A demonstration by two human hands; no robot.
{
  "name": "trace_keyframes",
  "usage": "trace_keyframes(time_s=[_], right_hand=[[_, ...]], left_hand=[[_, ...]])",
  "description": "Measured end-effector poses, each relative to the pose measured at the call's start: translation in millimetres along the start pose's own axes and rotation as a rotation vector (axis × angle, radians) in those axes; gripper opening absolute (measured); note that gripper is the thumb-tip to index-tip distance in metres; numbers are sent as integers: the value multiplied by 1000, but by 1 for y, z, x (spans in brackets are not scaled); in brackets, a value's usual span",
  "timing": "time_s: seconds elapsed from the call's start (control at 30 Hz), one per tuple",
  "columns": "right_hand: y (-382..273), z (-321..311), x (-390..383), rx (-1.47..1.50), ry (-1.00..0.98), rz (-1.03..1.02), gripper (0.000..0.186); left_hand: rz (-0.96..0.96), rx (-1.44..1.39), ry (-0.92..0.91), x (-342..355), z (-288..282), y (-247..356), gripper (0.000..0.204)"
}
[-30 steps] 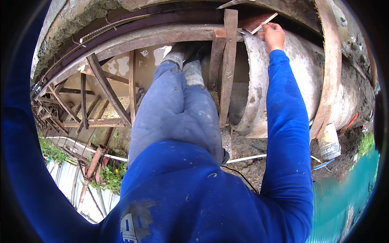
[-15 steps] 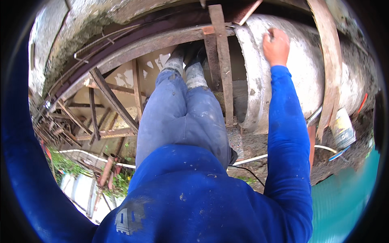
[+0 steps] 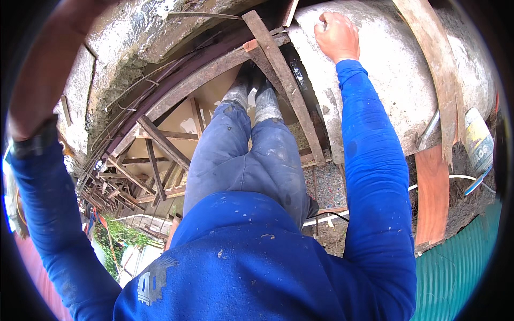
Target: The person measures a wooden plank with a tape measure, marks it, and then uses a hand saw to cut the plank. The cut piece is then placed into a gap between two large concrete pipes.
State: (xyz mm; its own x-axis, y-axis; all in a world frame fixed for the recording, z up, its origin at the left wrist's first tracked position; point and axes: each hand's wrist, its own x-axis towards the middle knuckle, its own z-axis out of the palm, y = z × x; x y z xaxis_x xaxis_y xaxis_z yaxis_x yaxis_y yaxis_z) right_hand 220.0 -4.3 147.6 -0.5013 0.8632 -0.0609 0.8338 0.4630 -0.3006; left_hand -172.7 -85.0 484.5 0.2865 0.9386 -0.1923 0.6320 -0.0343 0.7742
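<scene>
My right hand (image 3: 338, 38) rests on top of a big pale concrete pipe (image 3: 388, 80), its fingers curled in and nothing visible in them. At the upper left, my left hand (image 3: 44, 69) is raised close to the view, dark and blurred. Its fingers cannot be made out, nor can anything in them. Beyond it lies a rough, wet concrete wall (image 3: 120, 51). My legs reach down between wooden boards, boots in muddy brown water (image 3: 217, 85). A long wooden plank (image 3: 286, 85) slants between my legs and the pipe.
Crossed timber struts (image 3: 160, 144) stand left of my legs. A bent board (image 3: 436, 64) lies over the pipe, above a reddish plank (image 3: 432, 195). A dirty bucket (image 3: 478, 140) sits at the right. Green corrugated sheeting (image 3: 455, 267) fills the lower right. Thin steel bars (image 3: 140, 91) run along the wall.
My left arm has risen, bringing the left hand into view at the upper left. My right hand stays on the pipe. The view has shifted and turned slightly.
</scene>
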Motion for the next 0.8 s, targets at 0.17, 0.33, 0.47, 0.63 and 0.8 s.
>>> trace_keyframes(time_s=[0.17, 0.33, 0.47, 0.63, 0.8], right_hand=[[-3, -10, 5, 12, -38, 16, 30], [-6, -8, 3, 29, 3, 19, 29], [-9, -16, 2, 12, -126, 52, 30], [-5, -11, -2, 95, -40, 26, 25], [-2, -11, -2, 183, -76, 32, 24]], left_hand=[[-311, -451, -333, 50, 143, 16, 52], [-613, -510, -76, 102, 277, -78, 70], [-715, -589, 166, 153, 334, -147, 95], [-742, -519, 98, 193, 357, -214, 98], [-748, -515, 97, 214, 362, -229, 71]])
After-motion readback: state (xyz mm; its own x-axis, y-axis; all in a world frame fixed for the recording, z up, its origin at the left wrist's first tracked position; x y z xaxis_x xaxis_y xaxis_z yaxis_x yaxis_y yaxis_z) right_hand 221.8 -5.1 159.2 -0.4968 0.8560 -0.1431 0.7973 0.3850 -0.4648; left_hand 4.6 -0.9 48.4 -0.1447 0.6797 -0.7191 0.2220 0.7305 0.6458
